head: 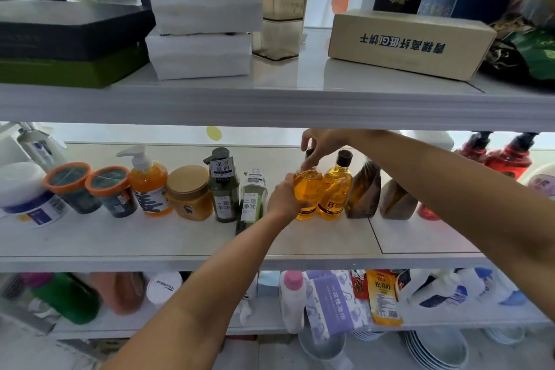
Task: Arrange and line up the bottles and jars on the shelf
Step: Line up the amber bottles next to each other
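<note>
A row of bottles and jars stands on the middle shelf (180,243). My left hand (282,197) grips the body of an amber bottle (307,189) from its left side. My right hand (319,144) pinches that bottle's dark cap from above. A second amber bottle (336,189) with a black cap stands touching it on the right. Left of my hands stand a tilted green bottle (252,201), a dark green pump bottle (223,186), a tan-lidded jar (190,192) and an orange pump bottle (150,186).
Two orange-lidded tubs (90,189) and a white tub (27,195) sit at the far left. Brown pouches (365,189) and red bottles (501,156) stand to the right. Boxes fill the upper shelf (270,99); bottles and packets crowd the lower one.
</note>
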`<state>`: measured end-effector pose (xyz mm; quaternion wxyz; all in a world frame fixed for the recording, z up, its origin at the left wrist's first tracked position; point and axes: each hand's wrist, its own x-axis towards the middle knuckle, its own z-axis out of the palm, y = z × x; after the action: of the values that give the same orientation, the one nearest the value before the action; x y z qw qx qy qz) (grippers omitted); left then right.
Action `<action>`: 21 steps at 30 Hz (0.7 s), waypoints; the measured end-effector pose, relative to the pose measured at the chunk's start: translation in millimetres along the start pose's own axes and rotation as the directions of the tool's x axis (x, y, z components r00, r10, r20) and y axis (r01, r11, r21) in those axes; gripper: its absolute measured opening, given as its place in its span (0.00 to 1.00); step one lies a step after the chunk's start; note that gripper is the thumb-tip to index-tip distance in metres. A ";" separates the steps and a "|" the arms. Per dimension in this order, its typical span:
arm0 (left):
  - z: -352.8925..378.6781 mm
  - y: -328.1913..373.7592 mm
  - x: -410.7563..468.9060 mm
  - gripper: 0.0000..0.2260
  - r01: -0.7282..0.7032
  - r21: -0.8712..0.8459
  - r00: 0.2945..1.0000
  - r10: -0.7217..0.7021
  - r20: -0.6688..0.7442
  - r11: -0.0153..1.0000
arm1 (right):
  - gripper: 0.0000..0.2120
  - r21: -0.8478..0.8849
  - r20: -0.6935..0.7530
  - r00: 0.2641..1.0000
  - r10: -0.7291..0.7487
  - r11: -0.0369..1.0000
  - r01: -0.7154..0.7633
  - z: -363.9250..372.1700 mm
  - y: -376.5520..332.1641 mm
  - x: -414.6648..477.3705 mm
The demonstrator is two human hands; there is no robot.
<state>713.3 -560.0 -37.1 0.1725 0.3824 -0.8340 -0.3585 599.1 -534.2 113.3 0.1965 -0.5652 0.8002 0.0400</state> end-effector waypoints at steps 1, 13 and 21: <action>-0.4 -2.8 -1.3 0.31 -0.015 0.004 1.000 0.015 0.006 1.000 | 0.29 0.005 -0.020 1.000 -0.017 1.000 0.017 2.9 -4.7 2.1; -38.9 -71.2 -54.3 0.12 0.171 0.309 0.929 -0.049 -0.366 0.936 | 0.15 -0.210 -0.183 0.962 -0.204 0.964 0.164 77.7 -91.8 61.1; -45.5 -96.7 -57.3 0.23 0.417 -0.064 0.907 -0.420 -0.041 0.907 | 0.28 0.153 0.040 0.999 0.035 0.987 -0.040 107.2 -96.6 82.7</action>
<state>825.7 -581.2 -77.4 0.1242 0.5572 -0.7177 -0.3989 693.4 -611.6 0.2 0.2536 -0.5323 0.8076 -0.0074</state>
